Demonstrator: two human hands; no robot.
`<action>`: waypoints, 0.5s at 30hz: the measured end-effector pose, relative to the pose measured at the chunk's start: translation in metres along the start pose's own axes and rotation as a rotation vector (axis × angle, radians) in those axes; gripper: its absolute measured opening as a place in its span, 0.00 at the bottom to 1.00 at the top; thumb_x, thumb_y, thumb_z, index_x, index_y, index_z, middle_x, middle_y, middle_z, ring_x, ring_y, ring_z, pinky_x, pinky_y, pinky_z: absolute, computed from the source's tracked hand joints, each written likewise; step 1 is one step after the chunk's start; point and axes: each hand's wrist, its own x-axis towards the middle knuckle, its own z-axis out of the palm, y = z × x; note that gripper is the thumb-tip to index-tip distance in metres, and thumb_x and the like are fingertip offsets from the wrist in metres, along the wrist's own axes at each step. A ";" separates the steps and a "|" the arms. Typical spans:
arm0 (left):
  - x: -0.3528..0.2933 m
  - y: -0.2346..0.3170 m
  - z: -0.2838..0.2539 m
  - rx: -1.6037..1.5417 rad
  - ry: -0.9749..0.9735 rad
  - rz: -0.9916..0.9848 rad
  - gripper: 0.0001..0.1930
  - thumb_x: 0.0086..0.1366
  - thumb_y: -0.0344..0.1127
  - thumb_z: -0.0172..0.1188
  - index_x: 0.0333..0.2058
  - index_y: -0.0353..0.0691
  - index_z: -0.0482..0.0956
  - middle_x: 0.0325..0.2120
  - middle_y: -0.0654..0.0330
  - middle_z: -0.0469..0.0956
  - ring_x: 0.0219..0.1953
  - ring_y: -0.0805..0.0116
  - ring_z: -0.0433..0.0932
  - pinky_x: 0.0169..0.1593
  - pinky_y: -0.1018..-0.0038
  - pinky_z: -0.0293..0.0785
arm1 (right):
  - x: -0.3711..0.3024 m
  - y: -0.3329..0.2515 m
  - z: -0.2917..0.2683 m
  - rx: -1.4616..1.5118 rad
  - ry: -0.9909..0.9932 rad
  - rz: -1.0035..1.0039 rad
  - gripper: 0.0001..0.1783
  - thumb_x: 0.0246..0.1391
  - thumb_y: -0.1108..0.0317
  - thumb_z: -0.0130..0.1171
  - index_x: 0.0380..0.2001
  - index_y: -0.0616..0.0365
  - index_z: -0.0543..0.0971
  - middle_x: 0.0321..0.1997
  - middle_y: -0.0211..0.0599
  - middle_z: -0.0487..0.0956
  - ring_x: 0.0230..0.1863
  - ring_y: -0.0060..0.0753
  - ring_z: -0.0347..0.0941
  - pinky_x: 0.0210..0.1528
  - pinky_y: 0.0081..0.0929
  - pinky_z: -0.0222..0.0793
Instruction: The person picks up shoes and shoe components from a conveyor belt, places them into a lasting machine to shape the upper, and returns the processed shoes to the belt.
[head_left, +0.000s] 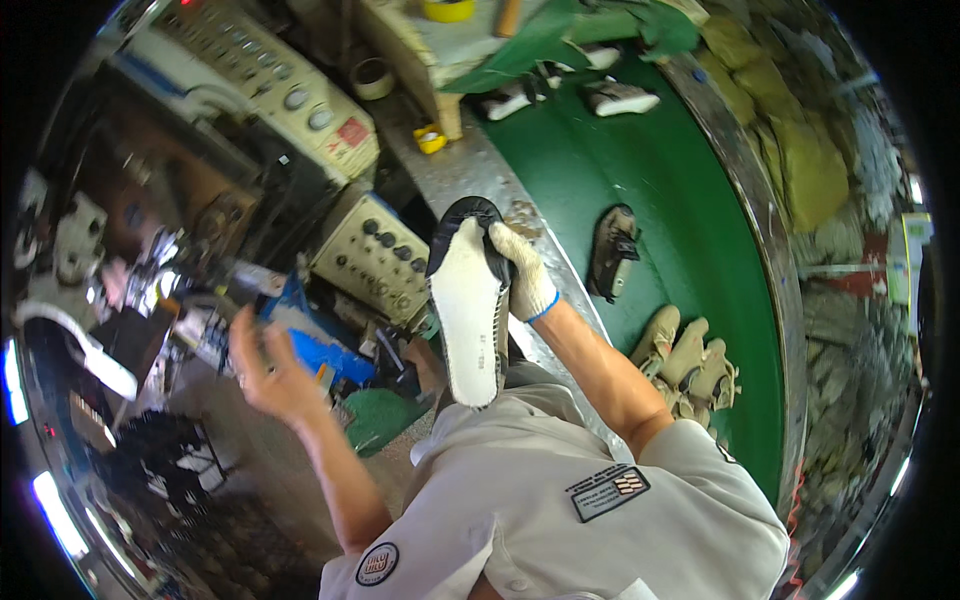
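Note:
A shoe upper on its last, with a white insole board [467, 310] facing up and a black toe [466, 212], is held in front of my body. My right hand [522, 272], in a white knit glove with a blue cuff, grips it by the side near the toe. Stitching runs along the board's right edge. Off to the left, my bare left hand [268, 368] is raised, somewhat blurred, with its fingers apart and nothing in them. It is near the machine's metal parts [165, 290] and apart from the shoe.
A green conveyor belt [690, 200] on the right carries a dark shoe [613, 253], several beige shoes [690, 360] and more shoes at its far end. Control panels with knobs [372, 258] stand ahead to the left. A yellow tape roll [430, 138] lies by the metal ledge [470, 170].

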 end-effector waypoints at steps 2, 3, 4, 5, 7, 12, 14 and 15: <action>0.005 -0.036 -0.021 0.051 0.229 0.021 0.19 0.66 0.29 0.63 0.55 0.32 0.79 0.52 0.50 0.80 0.52 0.58 0.77 0.58 0.65 0.73 | 0.017 -0.018 -0.052 -0.019 0.135 -0.046 0.18 0.61 0.57 0.64 0.45 0.61 0.82 0.40 0.34 0.85 0.39 0.26 0.81 0.45 0.27 0.77; 0.003 -0.053 -0.033 0.193 0.228 -0.011 0.20 0.68 0.34 0.63 0.57 0.33 0.78 0.53 0.51 0.80 0.53 0.58 0.77 0.58 0.65 0.72 | 0.017 -0.038 -0.058 -0.222 0.211 -0.093 0.16 0.61 0.59 0.64 0.44 0.61 0.83 0.38 0.32 0.84 0.37 0.26 0.80 0.42 0.26 0.77; -0.002 -0.057 -0.042 0.214 0.183 -0.149 0.22 0.69 0.38 0.63 0.58 0.32 0.77 0.54 0.50 0.79 0.54 0.57 0.77 0.59 0.65 0.72 | 0.025 -0.050 -0.080 -0.326 0.269 -0.113 0.17 0.60 0.59 0.64 0.42 0.62 0.84 0.37 0.33 0.85 0.36 0.26 0.80 0.41 0.26 0.77; -0.005 -0.067 -0.048 0.264 0.135 -0.123 0.24 0.69 0.40 0.63 0.59 0.32 0.76 0.55 0.51 0.79 0.55 0.58 0.77 0.60 0.65 0.71 | 0.035 -0.061 -0.105 -0.431 0.330 -0.134 0.17 0.59 0.58 0.64 0.40 0.63 0.85 0.35 0.34 0.85 0.35 0.27 0.80 0.40 0.27 0.76; -0.016 -0.081 -0.049 0.156 0.079 -0.171 0.25 0.71 0.39 0.62 0.60 0.28 0.72 0.56 0.48 0.78 0.58 0.59 0.76 0.62 0.66 0.71 | 0.052 -0.091 -0.154 -0.792 0.515 -0.127 0.25 0.50 0.51 0.65 0.33 0.68 0.86 0.29 0.42 0.84 0.30 0.34 0.80 0.38 0.31 0.75; -0.035 -0.074 -0.037 0.092 -0.025 -0.274 0.24 0.72 0.36 0.60 0.61 0.28 0.71 0.56 0.47 0.77 0.57 0.59 0.77 0.62 0.66 0.72 | 0.114 -0.180 -0.251 -1.432 0.774 0.197 0.40 0.49 0.37 0.59 0.46 0.67 0.84 0.50 0.60 0.82 0.55 0.56 0.79 0.57 0.42 0.73; -0.037 -0.075 -0.036 0.108 -0.080 -0.238 0.23 0.72 0.36 0.59 0.60 0.28 0.71 0.56 0.47 0.77 0.57 0.59 0.77 0.62 0.66 0.72 | 0.131 -0.183 -0.250 -1.681 0.899 0.369 0.54 0.50 0.32 0.59 0.67 0.66 0.64 0.62 0.60 0.75 0.61 0.53 0.75 0.64 0.46 0.68; -0.038 -0.076 -0.035 0.115 -0.107 -0.221 0.23 0.72 0.36 0.59 0.60 0.28 0.71 0.56 0.47 0.77 0.57 0.59 0.77 0.62 0.66 0.72 | 0.132 -0.173 -0.249 -1.782 0.924 0.397 0.59 0.50 0.30 0.59 0.71 0.65 0.57 0.66 0.61 0.72 0.63 0.53 0.73 0.65 0.49 0.67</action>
